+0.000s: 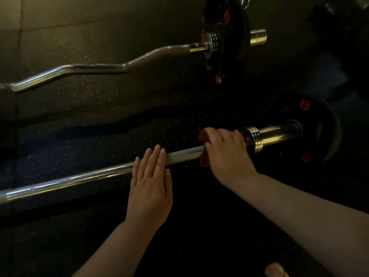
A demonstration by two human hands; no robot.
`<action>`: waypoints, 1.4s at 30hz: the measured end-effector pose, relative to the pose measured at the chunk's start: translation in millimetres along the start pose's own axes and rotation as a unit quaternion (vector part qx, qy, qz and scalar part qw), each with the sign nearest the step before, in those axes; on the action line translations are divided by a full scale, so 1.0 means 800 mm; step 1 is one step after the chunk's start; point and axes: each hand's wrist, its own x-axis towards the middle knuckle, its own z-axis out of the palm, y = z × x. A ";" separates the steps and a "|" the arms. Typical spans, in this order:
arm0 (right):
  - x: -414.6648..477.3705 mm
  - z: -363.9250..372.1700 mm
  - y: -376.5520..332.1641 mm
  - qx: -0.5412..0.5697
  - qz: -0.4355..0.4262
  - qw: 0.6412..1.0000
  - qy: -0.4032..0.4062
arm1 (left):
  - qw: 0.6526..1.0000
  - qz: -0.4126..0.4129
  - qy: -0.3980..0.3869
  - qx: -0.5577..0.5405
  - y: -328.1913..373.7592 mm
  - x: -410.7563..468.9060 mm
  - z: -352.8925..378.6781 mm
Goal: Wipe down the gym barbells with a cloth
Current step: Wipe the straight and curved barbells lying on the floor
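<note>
A straight chrome barbell (79, 179) lies on the dark rubber floor, running from lower left to a black weight plate (317, 126) at the right. My right hand (225, 152) grips a reddish-brown cloth (204, 136) wrapped round the bar just left of its collar (254, 138). My left hand (150, 182) rests flat across the bar with straight fingers, a short way left of the cloth. Farther away lies a curved curl bar (95, 68) with its own black plate (225, 35).
The speckled rubber floor (99, 126) fills the gap between the two bars. Dark shapes of other gym gear (343, 27) stand at the upper right. Something pale and rounded, possibly a toe (274, 270), shows at the bottom edge.
</note>
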 end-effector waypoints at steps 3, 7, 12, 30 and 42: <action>-0.015 0.004 -0.014 0.005 -0.131 0.991 -0.038 | 1.000 -0.007 0.012 0.009 0.001 -0.003 0.005; -0.017 -0.005 0.042 0.049 -0.084 0.995 -0.021 | 1.000 0.010 0.009 -0.006 -0.005 -0.002 0.001; -0.024 0.007 0.005 0.113 0.008 0.993 0.038 | 0.999 -0.018 0.012 -0.035 0.003 -0.002 0.002; -0.005 -0.003 -0.061 0.020 -0.180 0.980 -0.080 | 1.000 -0.014 0.004 -0.012 -0.012 -0.012 -0.004; -0.008 0.003 -0.096 0.021 -0.168 0.983 -0.072 | 1.000 -0.018 0.003 -0.012 -0.020 -0.023 -0.011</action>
